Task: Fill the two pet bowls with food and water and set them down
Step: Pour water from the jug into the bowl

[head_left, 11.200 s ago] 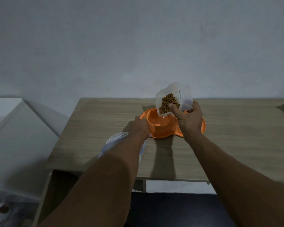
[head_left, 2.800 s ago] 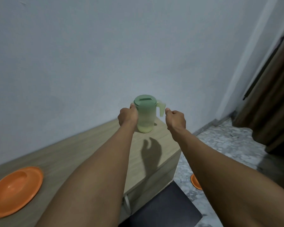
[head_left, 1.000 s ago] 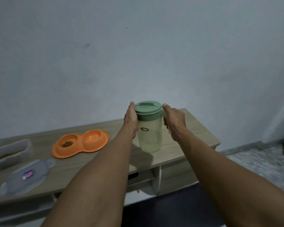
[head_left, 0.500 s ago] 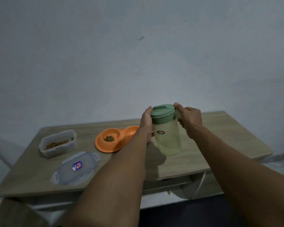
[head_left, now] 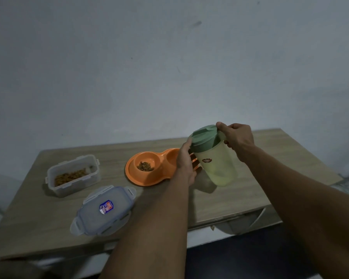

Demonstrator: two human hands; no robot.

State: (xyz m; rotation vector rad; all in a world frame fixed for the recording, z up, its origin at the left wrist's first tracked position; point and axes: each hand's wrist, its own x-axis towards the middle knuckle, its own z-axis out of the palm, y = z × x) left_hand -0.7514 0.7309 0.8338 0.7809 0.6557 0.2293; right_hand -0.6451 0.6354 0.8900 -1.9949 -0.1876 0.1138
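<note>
Both grips are closed on the pitcher point(head_left: 217, 166). Our right hand point(head_left: 238, 137) curls round the handle side at the top, thumb pressing the green lid point(head_left: 204, 135). Our left hand point(head_left: 186, 164) wraps the left wall, fingers curled underneath. The pitcher is tilted, with its long axis leaning: lid up and left toward the orange double bowl point(head_left: 149, 176), base down to the near right, over the counter point(head_left: 250, 200). We cannot tell whether the base touches. Kibble point(head_left: 145, 166) sits in the bowl's left well, and our left hand half hides the right well. Further left stands an open clear container point(head_left: 73, 175), with the container lid point(head_left: 104, 210) lying flat nearer us.
</note>
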